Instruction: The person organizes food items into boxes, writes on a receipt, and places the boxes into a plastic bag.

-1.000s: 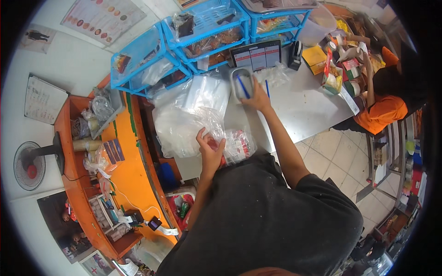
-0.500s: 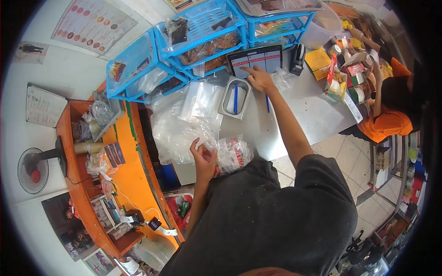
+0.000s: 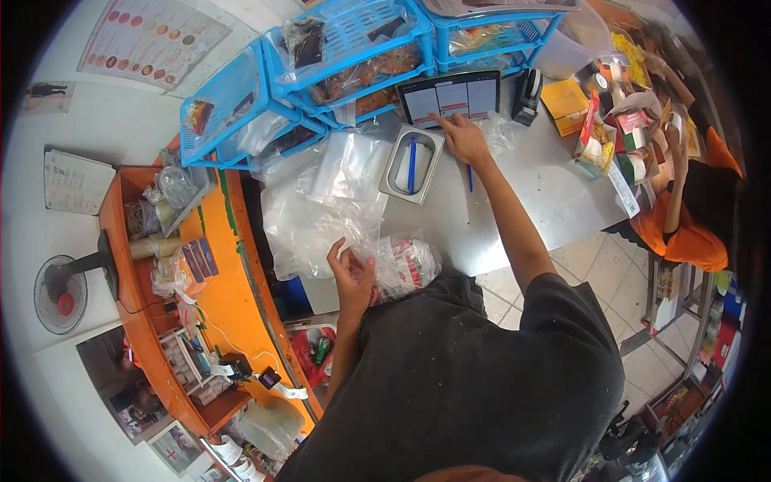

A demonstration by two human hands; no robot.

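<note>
My right hand point(image 3: 467, 140) reaches to the tablet point(image 3: 450, 96), its index finger stretched out to the lower part of the lit screen and its other fingers loosely bent; it holds nothing. My left hand point(image 3: 352, 277) is near my body with thumb and fingers apart and curved, beside a clear plastic pack with red-and-white contents point(image 3: 405, 265). Around its fingertips lie thin clear plastic bags point(image 3: 317, 225), and no firm hold on them shows. Between the bags and my right arm stands a metal container point(image 3: 400, 181) with a blue pen point(image 3: 412, 165) in it.
Blue stacked baskets point(image 3: 353, 48) of packed food line the back of the steel table point(image 3: 514, 201). A black dispenser point(image 3: 526, 96) stands right of the tablet. Farther right, a co-worker in orange point(image 3: 699, 233) is beside open food boxes point(image 3: 598, 149). An orange counter point(image 3: 241, 297) runs along the left.
My right index finger has moved down the tablet, and the screen shows a different, mostly white layout. My left hand has barely shifted. The co-worker has moved slightly.
</note>
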